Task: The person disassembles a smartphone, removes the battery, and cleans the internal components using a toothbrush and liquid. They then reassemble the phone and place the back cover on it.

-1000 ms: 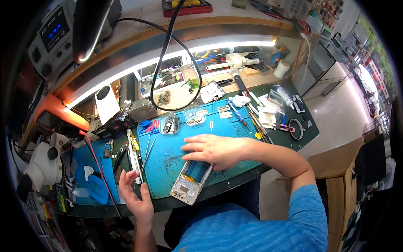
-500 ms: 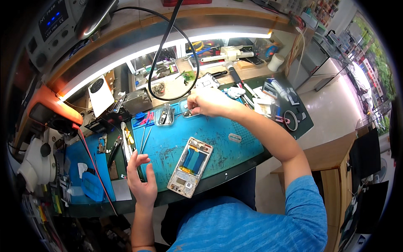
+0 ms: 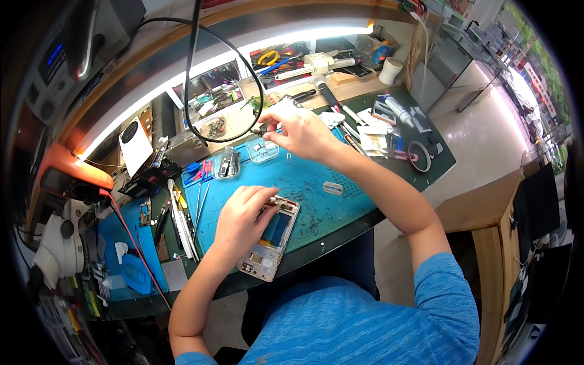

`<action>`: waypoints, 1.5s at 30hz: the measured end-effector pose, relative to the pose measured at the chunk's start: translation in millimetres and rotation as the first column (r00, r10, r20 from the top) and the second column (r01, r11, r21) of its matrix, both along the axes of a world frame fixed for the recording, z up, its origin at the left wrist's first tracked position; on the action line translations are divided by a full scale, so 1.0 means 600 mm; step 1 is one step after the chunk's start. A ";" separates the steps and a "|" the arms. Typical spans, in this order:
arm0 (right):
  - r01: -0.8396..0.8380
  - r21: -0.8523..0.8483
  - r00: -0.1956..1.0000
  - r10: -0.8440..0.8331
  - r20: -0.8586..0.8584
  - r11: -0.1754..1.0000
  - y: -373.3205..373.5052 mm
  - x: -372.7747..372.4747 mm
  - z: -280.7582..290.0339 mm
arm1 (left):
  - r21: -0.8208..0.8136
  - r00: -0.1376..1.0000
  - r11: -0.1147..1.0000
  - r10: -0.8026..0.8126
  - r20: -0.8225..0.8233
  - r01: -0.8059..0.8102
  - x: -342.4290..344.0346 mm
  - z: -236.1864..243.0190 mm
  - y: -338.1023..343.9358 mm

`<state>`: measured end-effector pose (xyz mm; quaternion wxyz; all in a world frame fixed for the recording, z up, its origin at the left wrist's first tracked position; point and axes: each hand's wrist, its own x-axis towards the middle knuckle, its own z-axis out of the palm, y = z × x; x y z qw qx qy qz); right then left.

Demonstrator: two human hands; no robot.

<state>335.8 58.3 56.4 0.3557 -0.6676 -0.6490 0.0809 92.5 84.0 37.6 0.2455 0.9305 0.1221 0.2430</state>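
Note:
An opened phone frame (image 3: 281, 234), pale-rimmed with blue flex inside, lies tilted on the blue work mat (image 3: 311, 216). My left hand (image 3: 240, 222) is closed at its upper left edge, covering part of the frame. Farther back, my right hand (image 3: 304, 135) pinches a small dark part (image 3: 261, 129), its exact kind unclear. This is just above a small clear plastic box (image 3: 263, 151) holding little pieces. Beside that stands another clear box (image 3: 227, 164) with dark and silver parts. A small metal clip (image 3: 289, 158) lies on the mat near the right hand.
Tweezers (image 3: 202, 204) and pink and blue tools (image 3: 198, 172) lie at the mat's left. A razor blade (image 3: 332, 188) rests at its right. A black cable (image 3: 261, 85) loops down over the back. A tape roll (image 3: 419, 156) sits at the far right corner.
My left hand has moved right and forward from beside the mat onto the phone frame. My right hand has lifted out of the small clear box with a dark part.

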 end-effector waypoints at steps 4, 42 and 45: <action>0.016 0.054 0.998 -0.013 -0.061 0.998 -0.060 -0.004 -0.010 | 0.088 0.997 0.994 0.074 -0.030 -0.071 0.025 -0.009 -0.007; 0.150 0.154 0.977 -0.122 -0.175 0.977 -0.240 -0.090 -0.093 | 0.054 0.982 0.991 -0.115 -0.152 0.125 -0.014 -0.008 0.040; 0.195 0.127 0.977 -0.181 -0.109 0.973 -0.240 -0.098 -0.091 | 0.058 0.984 0.988 -0.134 -0.119 0.142 -0.019 -0.014 0.042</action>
